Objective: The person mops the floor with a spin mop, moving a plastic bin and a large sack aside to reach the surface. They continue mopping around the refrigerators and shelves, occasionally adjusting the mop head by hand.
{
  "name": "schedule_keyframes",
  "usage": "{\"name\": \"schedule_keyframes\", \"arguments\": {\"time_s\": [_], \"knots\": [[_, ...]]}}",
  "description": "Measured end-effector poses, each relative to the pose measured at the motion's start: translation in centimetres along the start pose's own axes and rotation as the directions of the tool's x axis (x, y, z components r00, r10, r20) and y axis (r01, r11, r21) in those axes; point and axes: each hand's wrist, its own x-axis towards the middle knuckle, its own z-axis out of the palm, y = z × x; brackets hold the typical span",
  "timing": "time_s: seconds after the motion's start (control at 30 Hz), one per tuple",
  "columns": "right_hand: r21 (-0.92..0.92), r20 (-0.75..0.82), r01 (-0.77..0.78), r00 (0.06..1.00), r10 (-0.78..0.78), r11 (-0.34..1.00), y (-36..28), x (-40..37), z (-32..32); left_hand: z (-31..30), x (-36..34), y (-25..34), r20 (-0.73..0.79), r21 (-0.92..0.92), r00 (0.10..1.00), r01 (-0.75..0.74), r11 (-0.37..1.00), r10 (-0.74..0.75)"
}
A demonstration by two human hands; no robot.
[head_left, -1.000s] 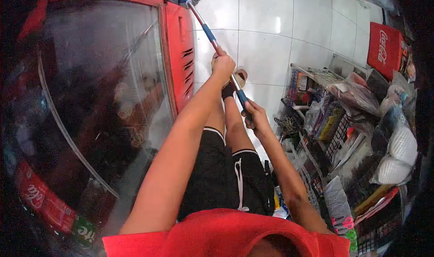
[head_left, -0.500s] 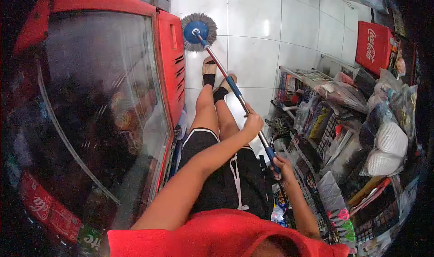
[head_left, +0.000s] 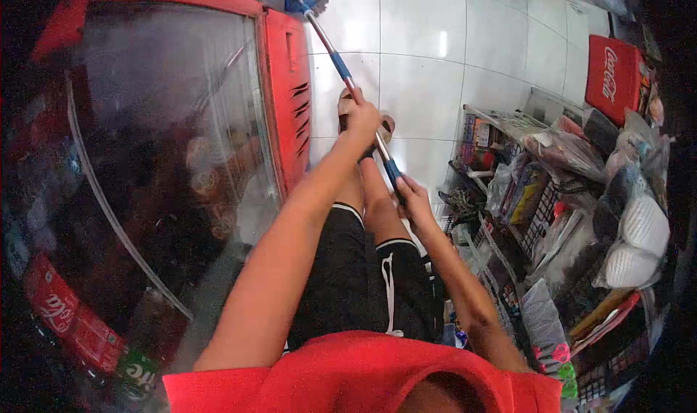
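Note:
A mop [head_left: 328, 44] with a blue and silver pole slants away from me across the floor. Its round blue head with a grey fringe rests on the tiles by the far corner of the red cooler, partly cut off at the top of the view. My left hand [head_left: 362, 119] is wrapped around the middle of the pole, above my feet. Close to the pole's near end, my right hand [head_left: 414, 198] grips the dark blue handle section. Both arms reach forward over my black shorts.
On the left stands a red cooler [head_left: 287, 86] with a glass door. White tiled floor [head_left: 421, 71] lies ahead. Wire racks with bagged goods [head_left: 537, 195] line the right side, with white packed cups [head_left: 642, 224] hanging there. A red Coca-Cola box [head_left: 612, 79] sits at the upper right.
Both hands have pushed forward and to the left with the pole. The mop head has slid farther away, up toward the top edge, beside the cooler's corner.

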Motion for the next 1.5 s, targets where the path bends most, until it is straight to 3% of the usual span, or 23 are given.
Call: {"name": "schedule_keyframes", "arguments": {"time_s": [0.07, 0.17, 0.27, 0.33, 0.47, 0.53, 0.6, 0.63, 0.7, 0.73, 0.8, 0.97, 1.03, 1.07, 1.1, 1.13, 1.2, 1.23, 1.3, 1.4, 1.43, 1.47, 1.5], "knots": [[-0.077, -0.035, -0.043, 0.999, 0.040, 0.996, 1.4, -3.9, -2.8, -0.2, -2.8, 5.1, 0.055, 0.004, 0.991, -0.123, 0.992, 0.123], [-0.161, -0.141, -0.110, 0.986, 0.087, 0.981, 5.5, -10.4, -8.2, 4.8, -4.4, 17.2, 0.329, -0.286, 0.931, -0.062, 0.956, 0.159], [-0.108, -0.174, -0.253, 0.957, 0.232, 0.962, 3.7, -16.4, -10.1, -4.4, -8.6, 20.0, 0.359, -0.262, 0.881, -0.221, 0.940, 0.307], [-0.001, -0.205, -0.391, 0.901, 0.382, 0.920, 2.7, -18.1, -10.1, -5.2, -9.2, 20.1, 0.307, -0.284, 0.905, -0.207, 0.936, 0.294], [0.136, -0.214, -0.348, 0.904, 0.370, 0.928, 2.4, -13.9, -7.1, -2.3, -7.5, 15.9, 0.302, -0.342, 0.916, -0.155, 0.927, 0.265], [0.029, -0.179, -0.320, 0.930, 0.320, 0.947, 1.7, -9.7, -4.8, -3.0, -6.4, 10.5, 0.179, -0.140, 0.974, -0.113, 0.984, 0.137], [0.130, -0.050, -0.172, 0.983, 0.179, 0.977, 0.7, -4.7, -2.0, 1.3, -2.8, 6.0, 0.022, 0.013, 1.000, 0.004, 1.000, -0.004], [0.129, -0.022, -0.120, 0.992, 0.124, 0.984, -0.5, -2.2, -0.4, -3.0, -1.8, 1.6, 0.081, -0.008, 0.993, -0.088, 0.996, 0.088], [0.117, 0.039, -0.035, 0.999, 0.031, 0.992, -2.7, 2.6, 2.0, -0.8, 2.1, -2.9, 0.069, -0.136, 0.986, 0.157, 0.978, -0.149], [0.107, 0.076, -0.007, 0.997, -0.001, 0.994, -3.2, 4.3, 2.8, -1.4, 2.7, -5.4, 0.016, -0.040, 0.999, 0.034, 0.999, -0.033], [0.133, 0.080, -0.012, 0.997, 0.002, 0.991, -4.5, 3.9, 3.9, -2.1, 4.2, -7.3, 0.123, -0.115, 0.992, 0.028, 0.993, -0.014], [0.000, 0.002, 0.045, 0.999, -0.045, 0.999, 0.7, -0.8, -0.8, 1.8, 0.2, 2.2, 0.128, 0.048, 0.990, -0.071, 0.996, 0.065], [0.069, -0.057, -0.124, 0.990, 0.128, 0.990, 2.1, -6.3, -4.6, 3.1, -1.4, 10.0, 0.124, 0.068, 0.969, -0.223, 0.972, 0.214], [0.009, -0.115, -0.219, 0.969, 0.218, 0.976, 3.0, -9.1, -7.1, 3.4, -4.0, 13.3, 0.123, -0.033, 0.961, -0.244, 0.969, 0.246], [0.097, -0.131, -0.274, 0.950, 0.285, 0.957, 2.3, -12.6, -8.0, -2.3, -6.4, 13.1, 0.013, -0.477, 0.932, -0.313, 0.821, 0.363], [0.107, -0.196, -0.347, 0.912, 0.362, 0.932, 4.8, -14.7, -10.5, -0.8, -7.3, 17.4, 0.143, -0.533, 0.901, -0.278, 0.799, 0.409], [0.194, -0.186, -0.364, 0.898, 0.399, 0.911, 3.8, -20.0, -11.5, -4.0, -10.0, 21.0, 0.123, -0.582, 0.904, -0.268, 0.768, 0.409], [0.195, -0.189, -0.367, 0.896, 0.402, 0.909, 3.6, -20.8, -11.4, -5.2, -10.7, 21.4, 0.115, -0.657, 0.884, -0.273, 0.702, 0.452], [0.487, -0.064, -0.428, 0.852, 0.520, 0.761, 3.3, -21.8, -10.8, -6.1, -10.9, 19.5, 0.094, -0.681, 0.874, -0.292, 0.671, 0.476], [0.498, -0.133, -0.404, 0.839, 0.528, 0.767, 4.4, -18.9, -9.5, -4.2, -9.0, 16.4, 0.083, -0.647, 0.885, -0.301, 0.700, 0.458], [0.520, -0.192, -0.464, 0.755, 0.627, 0.717, 3.6, -16.3, -8.6, -2.9, -7.5, 14.9, 0.029, -0.629, 0.902, -0.319, 0.709, 0.431], [0.500, -0.182, -0.417, 0.806, 0.563, 0.759, 0.9, -13.8, -6.8, -3.3, -5.5, 12.1, -0.055, -0.550, 0.934, -0.323, 0.770, 0.352], [0.480, -0.174, -0.363, 0.853, 0.492, 0.799, -1.9, -10.9, -5.1, -3.1, -2.6, 9.0, -0.010, -0.472, 0.948, -0.286, 0.834, 0.320]]}}
